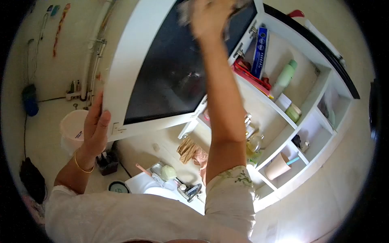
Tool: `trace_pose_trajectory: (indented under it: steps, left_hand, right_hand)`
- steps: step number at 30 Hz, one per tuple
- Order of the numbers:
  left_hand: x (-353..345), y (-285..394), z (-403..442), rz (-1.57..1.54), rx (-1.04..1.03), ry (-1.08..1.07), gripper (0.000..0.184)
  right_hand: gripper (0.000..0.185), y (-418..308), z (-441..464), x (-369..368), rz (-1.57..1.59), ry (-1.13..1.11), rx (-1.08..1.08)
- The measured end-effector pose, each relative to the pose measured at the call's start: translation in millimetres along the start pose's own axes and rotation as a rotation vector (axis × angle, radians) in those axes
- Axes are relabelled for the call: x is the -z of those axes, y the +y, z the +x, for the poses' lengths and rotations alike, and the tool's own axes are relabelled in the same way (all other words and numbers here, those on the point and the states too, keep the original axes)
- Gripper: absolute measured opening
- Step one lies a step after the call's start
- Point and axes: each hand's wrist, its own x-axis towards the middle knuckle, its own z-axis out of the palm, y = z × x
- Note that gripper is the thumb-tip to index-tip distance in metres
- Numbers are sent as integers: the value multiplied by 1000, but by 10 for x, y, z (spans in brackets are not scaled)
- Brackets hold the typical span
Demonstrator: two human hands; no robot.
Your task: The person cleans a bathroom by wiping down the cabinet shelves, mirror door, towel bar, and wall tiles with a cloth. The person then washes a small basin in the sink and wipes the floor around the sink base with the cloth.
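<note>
the right hand (210, 18) is blurred and cut off at the top edge, so whether its fingers are clenched or loose cannot be told. a grey cloth (185, 13), also blurred and partly cut off, lies under and beside it, against the dark panel (170, 77) of the open door (121, 60). the right arm (223, 97) hides part of the panel and the shelves (279, 115). the left hand (97, 131) grips the door's outer edge.
</note>
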Motion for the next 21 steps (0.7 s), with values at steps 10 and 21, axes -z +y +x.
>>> trace_pose_trajectory:
  steps: [10, 21]
  left_hand:
    - [-36, 91, 45, -102, -47, -18, 53]
    - [-57, 52, 44, 7, -55, 26, 52]
  right_hand:
    - [68, -409, -217, 188, 361, -94, -153]
    - [69, -923, -2439, 1313, 479, -859, -365]
